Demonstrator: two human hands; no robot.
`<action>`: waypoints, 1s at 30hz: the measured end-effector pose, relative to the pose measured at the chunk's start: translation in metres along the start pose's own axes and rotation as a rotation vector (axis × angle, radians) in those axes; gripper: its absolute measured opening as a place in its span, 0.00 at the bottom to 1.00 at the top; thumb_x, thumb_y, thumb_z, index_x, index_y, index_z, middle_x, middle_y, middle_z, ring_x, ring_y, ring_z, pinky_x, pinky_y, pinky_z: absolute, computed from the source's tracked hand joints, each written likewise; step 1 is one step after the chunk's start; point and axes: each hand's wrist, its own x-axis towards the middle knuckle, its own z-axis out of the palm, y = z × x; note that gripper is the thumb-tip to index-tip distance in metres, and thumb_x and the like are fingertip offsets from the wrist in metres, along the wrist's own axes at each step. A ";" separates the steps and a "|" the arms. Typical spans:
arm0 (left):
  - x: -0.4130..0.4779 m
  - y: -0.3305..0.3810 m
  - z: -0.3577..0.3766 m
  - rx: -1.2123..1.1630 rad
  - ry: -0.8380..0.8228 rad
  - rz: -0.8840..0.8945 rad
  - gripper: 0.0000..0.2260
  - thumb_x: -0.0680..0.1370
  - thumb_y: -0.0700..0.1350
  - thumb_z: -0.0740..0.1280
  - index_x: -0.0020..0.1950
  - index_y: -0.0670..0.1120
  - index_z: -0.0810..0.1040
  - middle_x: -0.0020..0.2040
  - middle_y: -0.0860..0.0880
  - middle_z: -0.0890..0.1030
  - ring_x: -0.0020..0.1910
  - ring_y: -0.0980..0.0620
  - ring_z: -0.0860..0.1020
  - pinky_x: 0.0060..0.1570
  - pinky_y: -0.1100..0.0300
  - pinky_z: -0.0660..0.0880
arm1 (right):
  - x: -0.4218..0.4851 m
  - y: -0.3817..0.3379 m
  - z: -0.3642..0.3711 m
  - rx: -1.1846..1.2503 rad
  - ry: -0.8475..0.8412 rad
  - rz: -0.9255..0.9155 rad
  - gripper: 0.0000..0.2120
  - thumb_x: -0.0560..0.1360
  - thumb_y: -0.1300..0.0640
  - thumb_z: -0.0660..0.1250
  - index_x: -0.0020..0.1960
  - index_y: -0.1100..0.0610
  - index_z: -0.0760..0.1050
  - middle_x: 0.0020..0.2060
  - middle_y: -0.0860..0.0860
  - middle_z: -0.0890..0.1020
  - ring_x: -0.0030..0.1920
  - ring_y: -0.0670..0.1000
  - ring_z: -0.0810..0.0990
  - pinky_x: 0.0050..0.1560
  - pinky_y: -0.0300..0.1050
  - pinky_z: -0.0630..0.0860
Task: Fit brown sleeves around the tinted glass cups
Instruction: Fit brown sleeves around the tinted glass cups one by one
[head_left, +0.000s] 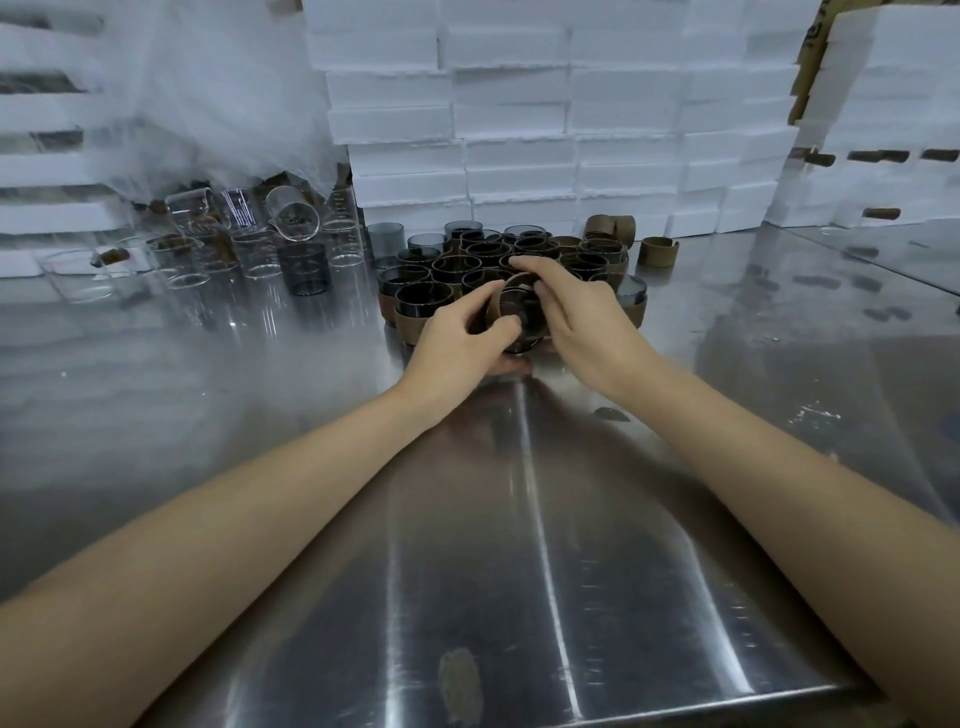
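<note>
Your left hand (457, 338) is gripping the tinted cup (521, 325) while your right hand (576, 317) is pinching the brown sleeve (511, 287) at its upper end (cup tilted).

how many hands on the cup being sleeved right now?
2: left hand grips the dark tinted glass cup from its left; right hand holds the brown sleeve at its rim from the right. None hidden.

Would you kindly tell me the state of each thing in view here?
Held cup: tilted between both hands.
Brown sleeve: curled round the held cup.
Left hand: grips the held cup.
Right hand: pinches the brown sleeve.
Cup cluster: upright, mostly sleeved.
Spare sleeves: loose on the table.
Clear beaker: lying on its side.
</note>
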 end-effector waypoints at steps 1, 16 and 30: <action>0.001 0.000 0.000 -0.014 0.010 -0.004 0.20 0.78 0.42 0.66 0.70 0.48 0.74 0.58 0.45 0.82 0.48 0.44 0.85 0.53 0.49 0.81 | 0.000 0.000 0.000 0.028 0.014 0.026 0.18 0.83 0.62 0.53 0.72 0.57 0.68 0.35 0.43 0.75 0.32 0.29 0.73 0.36 0.24 0.66; -0.002 0.003 0.000 -0.046 0.037 -0.015 0.21 0.78 0.34 0.63 0.71 0.40 0.72 0.62 0.39 0.78 0.55 0.46 0.83 0.52 0.46 0.81 | -0.002 0.002 -0.002 0.027 -0.165 0.071 0.27 0.78 0.71 0.53 0.73 0.53 0.64 0.47 0.56 0.81 0.39 0.37 0.76 0.38 0.23 0.67; -0.004 0.007 -0.001 -0.066 0.027 -0.019 0.16 0.79 0.33 0.61 0.63 0.45 0.79 0.57 0.41 0.81 0.39 0.38 0.85 0.40 0.60 0.82 | 0.005 0.012 -0.010 0.151 -0.113 0.120 0.10 0.80 0.63 0.62 0.59 0.57 0.77 0.44 0.49 0.83 0.48 0.49 0.82 0.47 0.35 0.80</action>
